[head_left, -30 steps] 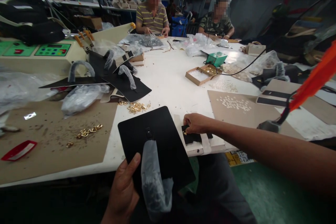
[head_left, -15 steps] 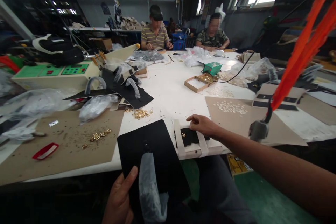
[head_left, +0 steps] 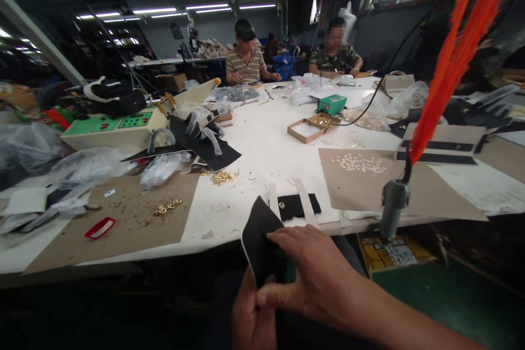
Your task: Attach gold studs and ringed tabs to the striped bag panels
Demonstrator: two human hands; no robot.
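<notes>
A flat black panel (head_left: 262,238) is tilted up over my lap, its pale edge turned toward the left. My left hand (head_left: 252,311) grips its lower part from below, thumb near my other hand. My right hand (head_left: 318,268) lies across the panel's right side, fingers on its face and thumb low down, closed on it. The plastic-wrapped handle on the panel is hidden now. Just beyond, at the table edge, lies a small black piece (head_left: 297,206) with a gold ring fitting (head_left: 281,205), between two pale strips (head_left: 305,201).
Gold hardware (head_left: 223,177) lies in a pile on the white table (head_left: 262,142). At left are black panels (head_left: 217,156) and a red tray (head_left: 99,228). White discs (head_left: 356,163) are scattered at right. A grey metal tool head (head_left: 394,202) hangs close by. Two people sit opposite.
My right hand has left the small black piece and come down onto the panel. My left hand has moved right and turned the panel edge-on. The view has shifted slightly.
</notes>
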